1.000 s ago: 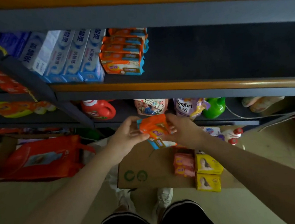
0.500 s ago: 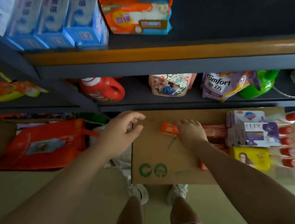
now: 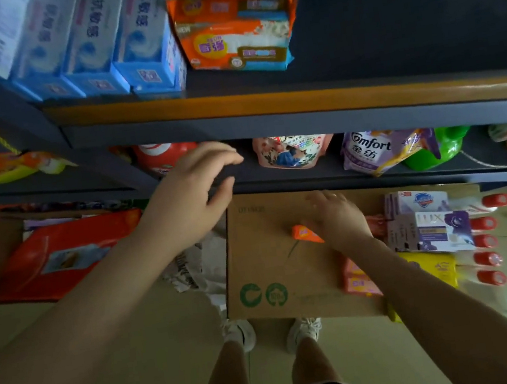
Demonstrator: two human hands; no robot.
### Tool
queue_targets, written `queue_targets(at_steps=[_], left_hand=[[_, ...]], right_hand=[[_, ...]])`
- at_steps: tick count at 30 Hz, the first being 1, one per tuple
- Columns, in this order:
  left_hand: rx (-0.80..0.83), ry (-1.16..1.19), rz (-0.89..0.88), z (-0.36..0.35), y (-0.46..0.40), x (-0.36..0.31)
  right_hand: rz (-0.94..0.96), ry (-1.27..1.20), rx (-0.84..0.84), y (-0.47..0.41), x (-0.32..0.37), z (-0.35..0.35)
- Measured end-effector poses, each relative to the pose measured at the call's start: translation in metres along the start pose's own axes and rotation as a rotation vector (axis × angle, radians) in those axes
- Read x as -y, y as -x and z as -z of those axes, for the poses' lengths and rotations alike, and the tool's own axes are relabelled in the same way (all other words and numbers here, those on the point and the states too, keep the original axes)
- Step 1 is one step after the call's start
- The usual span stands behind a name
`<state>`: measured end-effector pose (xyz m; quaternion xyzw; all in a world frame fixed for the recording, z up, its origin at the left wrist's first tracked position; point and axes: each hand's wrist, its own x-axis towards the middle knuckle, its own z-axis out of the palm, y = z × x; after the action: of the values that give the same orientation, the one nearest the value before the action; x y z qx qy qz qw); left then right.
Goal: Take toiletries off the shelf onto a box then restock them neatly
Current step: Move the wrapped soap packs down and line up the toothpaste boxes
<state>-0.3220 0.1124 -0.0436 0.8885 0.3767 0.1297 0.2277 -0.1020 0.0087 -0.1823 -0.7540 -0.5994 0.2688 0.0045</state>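
Mid-unloading: right hand point(image 3: 335, 217) lowered over orange pack point(image 3: 305, 234) on box point(image 3: 264, 255), grip unclear, setting it beside soaps point(image 3: 429, 222) for sorting. Left hand point(image 3: 194, 197) relaxed open, empty, raised toward shelf point(image 3: 267, 115).

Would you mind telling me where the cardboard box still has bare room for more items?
The brown cardboard box is bare on its left half, from the green recycling marks up to the far edge, left of the small orange packet under the right hand. The right side is crowded: purple soap cartons, yellow packs, red-capped tubes.
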Motion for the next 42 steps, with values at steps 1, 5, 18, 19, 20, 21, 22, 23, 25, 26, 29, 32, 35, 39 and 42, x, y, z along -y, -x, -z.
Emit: queue_targets(at_steps=[1,5,18,19,20,21,22,23,25,26,29,32,35,39,42], left_hand=[[-0.029,-0.045,-0.014,0.005,-0.003,-0.001],[-0.103,-0.302,-0.009,0.018,-0.014,0.007],[-0.041,-0.453,0.01,0.02,-0.014,0.019],[-0.035,-0.437,0.004,0.02,-0.014,0.02],[-0.036,-0.415,-0.006,0.022,-0.014,0.02],[-0.045,-0.38,-0.01,0.024,-0.015,0.019],[-0.059,-0.319,0.002,0.028,-0.014,0.016],[-0.086,-0.226,0.032,0.032,-0.014,0.014],[-0.193,-0.008,0.097,0.043,-0.013,0.006],[-0.264,0.074,0.107,0.05,-0.014,0.001],[-0.346,0.317,0.105,0.063,-0.016,-0.014],[-0.278,0.522,0.132,0.071,-0.015,-0.027],[-0.218,0.53,0.098,0.075,-0.008,-0.033],[-0.132,0.366,-0.008,0.079,-0.003,-0.034],[-0.01,0.286,-0.008,0.083,-0.008,-0.031]], right_hand=[[0.057,-0.092,-0.101,0.006,0.012,0.018],[0.341,-0.291,-0.516,0.025,0.065,0.104],[0.167,0.245,-0.529,-0.05,0.134,0.204],[0.177,0.274,-0.523,-0.049,0.136,0.202],[0.183,0.272,-0.504,-0.047,0.137,0.201],[0.182,0.23,-0.485,-0.044,0.138,0.2],[0.179,0.154,-0.48,-0.04,0.137,0.199],[0.191,0.061,-0.495,-0.034,0.135,0.198],[0.265,-0.14,-0.533,-0.018,0.128,0.198],[0.309,-0.25,-0.534,-0.008,0.124,0.197],[0.309,-0.57,-0.445,0.024,0.116,0.195],[0.195,-0.917,-0.247,0.045,0.113,0.185],[0.149,-1.099,-0.149,0.056,0.11,0.171],[0.078,-1.122,-0.093,0.068,0.105,0.157],[0.021,-0.874,-0.25,0.079,0.108,0.157]])
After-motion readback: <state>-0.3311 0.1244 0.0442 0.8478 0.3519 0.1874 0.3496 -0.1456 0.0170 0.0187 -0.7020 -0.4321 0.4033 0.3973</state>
